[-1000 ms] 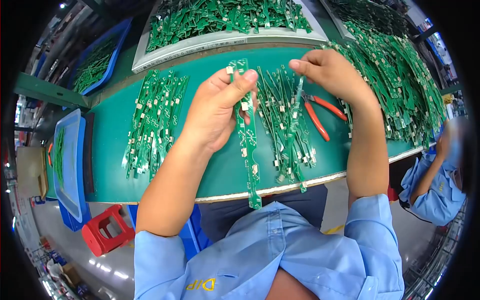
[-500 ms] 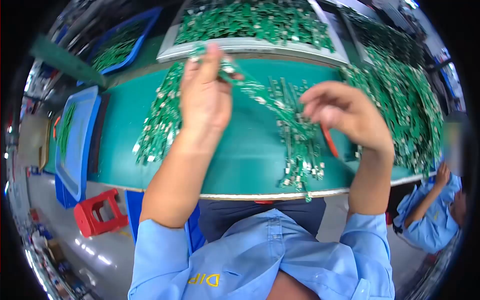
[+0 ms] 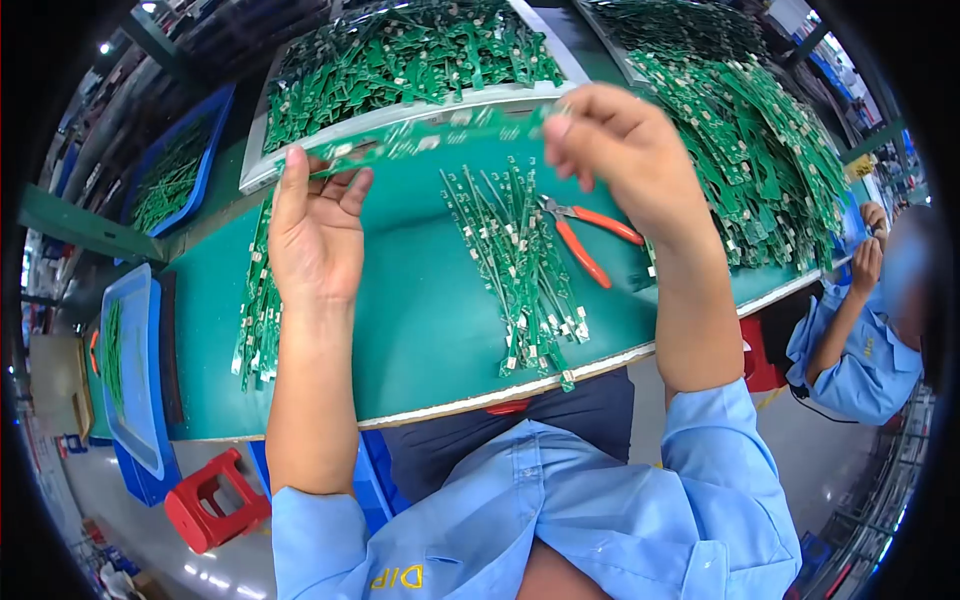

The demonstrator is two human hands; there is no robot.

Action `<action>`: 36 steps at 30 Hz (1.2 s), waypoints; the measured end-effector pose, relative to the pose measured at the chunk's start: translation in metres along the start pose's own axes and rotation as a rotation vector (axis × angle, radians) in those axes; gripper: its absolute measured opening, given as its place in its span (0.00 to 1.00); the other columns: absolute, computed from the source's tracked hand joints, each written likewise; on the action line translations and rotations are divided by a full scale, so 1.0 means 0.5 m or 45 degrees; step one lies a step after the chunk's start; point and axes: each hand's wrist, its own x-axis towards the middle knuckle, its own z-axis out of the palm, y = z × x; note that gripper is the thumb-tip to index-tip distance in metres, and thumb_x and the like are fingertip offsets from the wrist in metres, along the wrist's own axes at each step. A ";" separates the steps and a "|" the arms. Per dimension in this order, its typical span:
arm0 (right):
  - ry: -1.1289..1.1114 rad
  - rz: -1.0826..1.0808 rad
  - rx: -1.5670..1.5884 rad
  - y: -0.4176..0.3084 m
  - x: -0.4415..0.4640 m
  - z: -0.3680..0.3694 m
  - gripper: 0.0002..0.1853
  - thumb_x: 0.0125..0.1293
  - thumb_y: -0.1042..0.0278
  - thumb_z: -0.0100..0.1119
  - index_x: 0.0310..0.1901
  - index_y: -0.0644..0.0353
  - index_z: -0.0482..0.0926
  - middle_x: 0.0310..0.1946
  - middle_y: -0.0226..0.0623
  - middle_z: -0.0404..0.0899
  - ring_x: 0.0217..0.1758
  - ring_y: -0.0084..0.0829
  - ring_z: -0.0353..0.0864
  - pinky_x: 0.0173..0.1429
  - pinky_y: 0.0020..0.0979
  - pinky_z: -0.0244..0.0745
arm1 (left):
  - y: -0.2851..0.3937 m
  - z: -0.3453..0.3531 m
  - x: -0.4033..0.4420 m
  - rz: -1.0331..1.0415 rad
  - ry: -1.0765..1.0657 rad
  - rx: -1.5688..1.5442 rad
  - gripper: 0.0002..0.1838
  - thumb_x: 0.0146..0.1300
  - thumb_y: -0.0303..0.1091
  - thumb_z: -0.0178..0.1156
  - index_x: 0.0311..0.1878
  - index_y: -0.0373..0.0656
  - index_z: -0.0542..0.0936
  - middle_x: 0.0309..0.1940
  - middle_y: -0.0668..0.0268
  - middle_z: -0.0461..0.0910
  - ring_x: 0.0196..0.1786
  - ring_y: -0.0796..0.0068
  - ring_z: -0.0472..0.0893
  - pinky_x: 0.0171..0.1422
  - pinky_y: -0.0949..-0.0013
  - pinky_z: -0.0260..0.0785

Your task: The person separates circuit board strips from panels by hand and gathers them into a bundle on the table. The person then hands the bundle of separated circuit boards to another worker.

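Observation:
A long green circuit board strip [image 3: 430, 140] is stretched nearly level between my two hands, slightly blurred. My left hand [image 3: 318, 225] holds its left end, the thumb raised at the edge. The right end is pinched by my right hand [image 3: 610, 140]. Below the strip, a loose bunch of narrow green boards [image 3: 520, 265] lies on the green mat [image 3: 400, 300]. Red-handled cutters [image 3: 585, 240] rest open to the right of that bunch. Another bunch of boards [image 3: 258, 320] is partly hidden behind my left forearm.
A white-framed tray [image 3: 255, 150] full of green boards stands at the back. A big heap of boards [image 3: 750, 160] covers the right side. Blue trays [image 3: 155, 370] are at the left, with a red stool [image 3: 215, 500] below. A co-worker [image 3: 865, 350] is at far right.
The strip went from upright in my left hand to level between both hands. My right hand has taken its right end. My left hand has moved left. The camera view has shifted.

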 end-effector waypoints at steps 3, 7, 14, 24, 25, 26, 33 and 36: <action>0.260 -0.106 0.200 -0.003 0.005 -0.038 0.10 0.65 0.59 0.57 0.35 0.58 0.77 0.23 0.25 0.76 0.25 0.14 0.71 0.28 0.17 0.63 | 0.014 0.019 -0.005 -0.099 -0.245 0.005 0.19 0.66 0.50 0.54 0.44 0.41 0.75 0.43 0.63 0.75 0.51 0.65 0.74 0.57 0.62 0.69; 0.362 0.048 0.195 -0.010 0.003 -0.055 0.10 0.67 0.58 0.56 0.36 0.55 0.78 0.22 0.23 0.75 0.23 0.12 0.69 0.27 0.14 0.60 | 0.025 0.008 0.003 -0.316 -0.647 0.163 0.26 0.67 0.56 0.49 0.47 0.38 0.73 0.40 0.60 0.76 0.43 0.64 0.77 0.49 0.61 0.72; -0.195 0.076 -0.132 0.024 -0.002 0.041 0.15 0.65 0.54 0.58 0.30 0.59 0.78 0.19 0.23 0.72 0.24 0.13 0.69 0.27 0.18 0.63 | -0.034 0.047 -0.073 -0.553 -0.796 0.554 0.17 0.65 0.44 0.58 0.40 0.37 0.75 0.28 0.65 0.77 0.28 0.78 0.76 0.26 0.75 0.72; -0.466 0.020 0.281 0.044 -0.003 0.077 0.16 0.67 0.53 0.56 0.31 0.58 0.77 0.19 0.22 0.71 0.24 0.13 0.67 0.29 0.18 0.63 | -0.049 0.040 -0.087 -0.641 -0.758 0.333 0.10 0.64 0.36 0.59 0.30 0.42 0.72 0.23 0.66 0.76 0.21 0.80 0.73 0.22 0.77 0.64; -0.483 0.018 0.333 0.044 -0.003 0.077 0.16 0.67 0.53 0.56 0.32 0.58 0.78 0.20 0.22 0.72 0.24 0.13 0.68 0.29 0.18 0.63 | -0.049 0.039 -0.086 -0.637 -0.762 0.336 0.11 0.64 0.36 0.60 0.30 0.43 0.72 0.22 0.66 0.76 0.20 0.80 0.73 0.22 0.77 0.64; -0.483 0.066 0.295 0.040 -0.003 0.074 0.15 0.67 0.53 0.56 0.31 0.58 0.78 0.20 0.23 0.73 0.25 0.13 0.69 0.30 0.18 0.65 | -0.048 0.039 -0.084 -0.633 -0.767 0.341 0.11 0.64 0.36 0.60 0.29 0.43 0.72 0.22 0.66 0.76 0.20 0.80 0.73 0.22 0.77 0.64; -0.306 0.240 -0.362 0.048 0.025 -0.027 0.18 0.64 0.50 0.58 0.33 0.60 0.80 0.23 0.28 0.77 0.28 0.18 0.75 0.34 0.22 0.69 | -0.010 0.053 -0.065 -0.580 -0.596 0.721 0.10 0.63 0.36 0.61 0.28 0.43 0.74 0.21 0.68 0.74 0.19 0.81 0.71 0.20 0.78 0.62; -0.212 0.230 -0.847 0.066 0.035 -0.046 0.21 0.60 0.47 0.60 0.39 0.60 0.82 0.29 0.39 0.81 0.35 0.32 0.81 0.43 0.32 0.74 | -0.021 0.047 -0.072 -0.506 -0.544 0.850 0.12 0.60 0.39 0.64 0.28 0.43 0.76 0.21 0.71 0.75 0.21 0.84 0.72 0.22 0.79 0.62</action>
